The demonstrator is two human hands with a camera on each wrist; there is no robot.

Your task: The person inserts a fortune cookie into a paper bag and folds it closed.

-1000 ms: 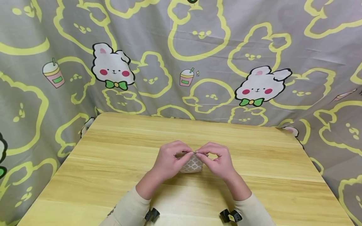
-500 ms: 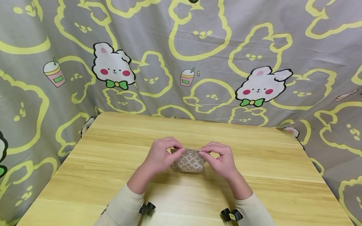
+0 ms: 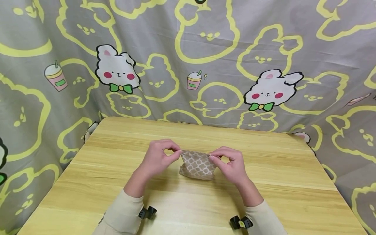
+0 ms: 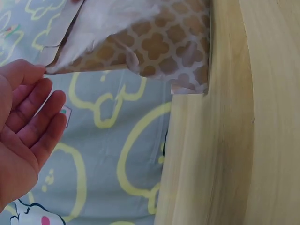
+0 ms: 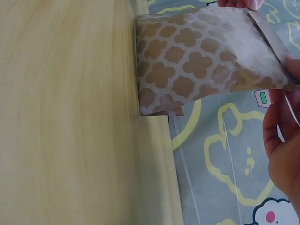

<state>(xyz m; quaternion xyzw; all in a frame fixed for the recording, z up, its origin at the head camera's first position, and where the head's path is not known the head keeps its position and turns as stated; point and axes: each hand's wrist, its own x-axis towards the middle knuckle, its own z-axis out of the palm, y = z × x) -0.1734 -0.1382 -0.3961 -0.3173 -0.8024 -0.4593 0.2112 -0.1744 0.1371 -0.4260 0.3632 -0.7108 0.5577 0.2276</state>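
Paper bag (image 3: pixel 197 165), brown with a white quatrefoil print, stands with its bottom edge on the wooden table (image 3: pixel 117 182), mid-table, held between your two hands. Your left hand (image 3: pixel 157 159) pinches the bag's top left corner between thumb and forefinger; the other fingers lie loosely curled. Your right hand (image 3: pixel 230 163) pinches the top right corner in the same way. Both wrists rest low over the near table half. Behind the far table edge hangs a grey cloth (image 3: pixel 205 49) printed with yellow bunny outlines.
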